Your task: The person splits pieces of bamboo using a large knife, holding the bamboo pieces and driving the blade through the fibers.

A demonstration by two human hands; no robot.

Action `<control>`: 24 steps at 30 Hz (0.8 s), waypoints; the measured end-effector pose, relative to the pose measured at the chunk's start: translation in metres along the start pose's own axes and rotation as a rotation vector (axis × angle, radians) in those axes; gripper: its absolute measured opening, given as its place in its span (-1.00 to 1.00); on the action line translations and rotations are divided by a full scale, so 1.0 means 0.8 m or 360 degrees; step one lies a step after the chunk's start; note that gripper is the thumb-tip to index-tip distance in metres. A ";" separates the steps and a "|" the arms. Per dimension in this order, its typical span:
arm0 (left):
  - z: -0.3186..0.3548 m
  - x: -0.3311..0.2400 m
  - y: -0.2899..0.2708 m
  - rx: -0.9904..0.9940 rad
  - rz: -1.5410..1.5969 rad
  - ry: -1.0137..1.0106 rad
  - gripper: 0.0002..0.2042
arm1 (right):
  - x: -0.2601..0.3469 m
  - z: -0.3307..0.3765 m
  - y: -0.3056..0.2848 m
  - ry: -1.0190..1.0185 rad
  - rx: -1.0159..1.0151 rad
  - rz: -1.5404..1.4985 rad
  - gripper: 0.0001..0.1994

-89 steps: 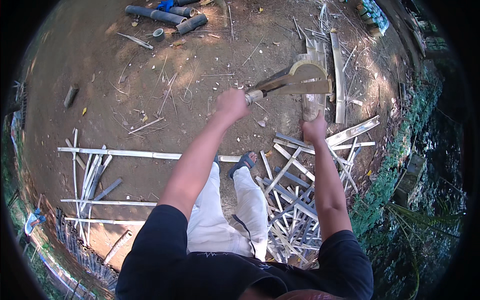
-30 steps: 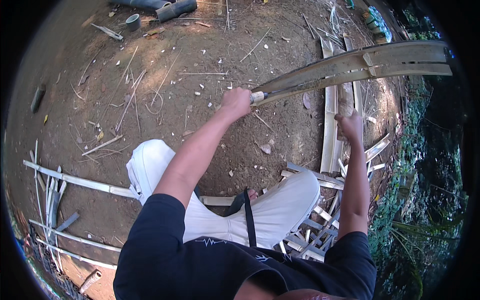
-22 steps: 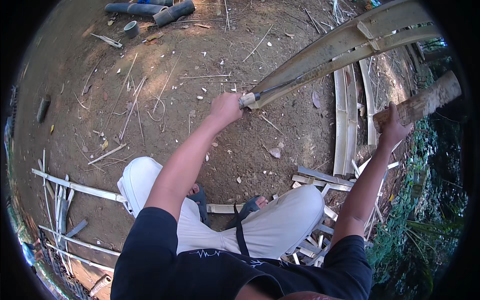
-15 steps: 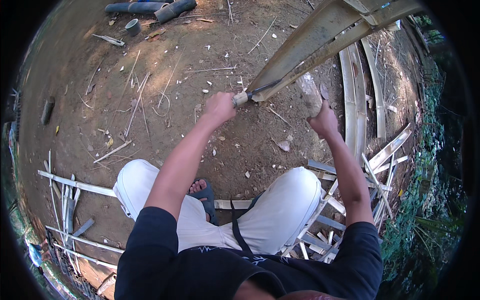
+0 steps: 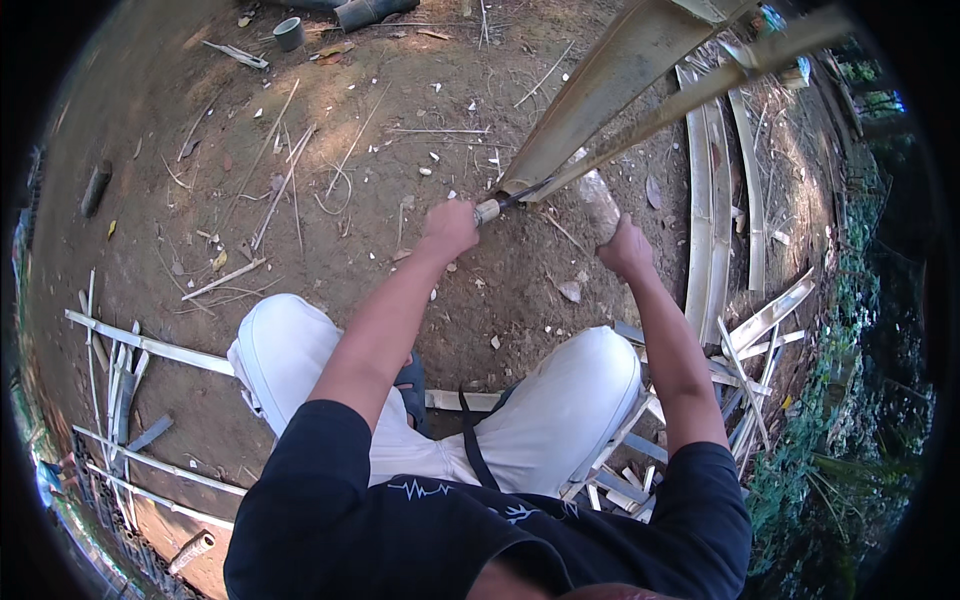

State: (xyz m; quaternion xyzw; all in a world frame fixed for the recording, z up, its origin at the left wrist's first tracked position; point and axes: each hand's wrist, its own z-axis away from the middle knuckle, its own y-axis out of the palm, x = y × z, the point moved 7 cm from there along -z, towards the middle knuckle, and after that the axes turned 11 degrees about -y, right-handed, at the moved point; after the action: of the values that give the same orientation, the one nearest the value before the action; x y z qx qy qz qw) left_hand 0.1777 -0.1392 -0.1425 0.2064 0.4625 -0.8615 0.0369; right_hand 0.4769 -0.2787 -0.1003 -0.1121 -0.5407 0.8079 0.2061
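The person squats on bare earth, white-trousered knees spread, both arms reaching toward twelve o'clock. The left hand [image 5: 450,228] is clenched in a full fist around the pale handle of a knife [image 5: 497,205], whose dark blade runs toward one o'clock into the near end of a long split bamboo pole [image 5: 610,85]. The pole rises from the blade toward the one o'clock rim, already parted into a broad upper half and a narrower lower strip, with the blade wedged where the two meet.

The right hand [image 5: 625,247] lies at about three o'clock from the left, well apart from it, fingers wrapped tight around a short stubby wooden billet [image 5: 597,198] that points up toward the underside of the pole. Whether the billet touches the bamboo or the blade cannot be told.

A heap of flat bamboo slats [image 5: 710,230] lies at three o'clock of the right hand, more at four o'clock by the right knee. Further thin bamboo strips [image 5: 120,345] lie at eight o'clock, beside the left knee. Short cut bamboo tubes [image 5: 288,32] rest near the eleven o'clock rim, and pale chips dot the soil around the hands.
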 end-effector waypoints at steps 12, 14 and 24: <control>0.006 -0.003 0.008 0.0223 -0.0068 -0.0187 -0.70 | -0.093 0.197 0.083 -0.0207 -0.0326 -0.0918 0.07; 0.000 0.006 0.010 0.0262 -0.0112 -0.0209 -0.68 | -0.055 0.213 0.065 -0.0496 -0.0696 -0.0958 0.00; 0.002 -0.006 -0.037 0.0237 -0.0353 -0.0159 -0.69 | -0.152 0.241 0.131 0.1114 -0.1794 -0.2756 -0.63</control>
State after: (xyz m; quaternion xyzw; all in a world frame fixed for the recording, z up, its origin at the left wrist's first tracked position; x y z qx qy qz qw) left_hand 0.1744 -0.1244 -0.1165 0.1130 0.4149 -0.9014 -0.0510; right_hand 0.4850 -0.5278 -0.1269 0.0045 -0.6402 -0.0517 0.7665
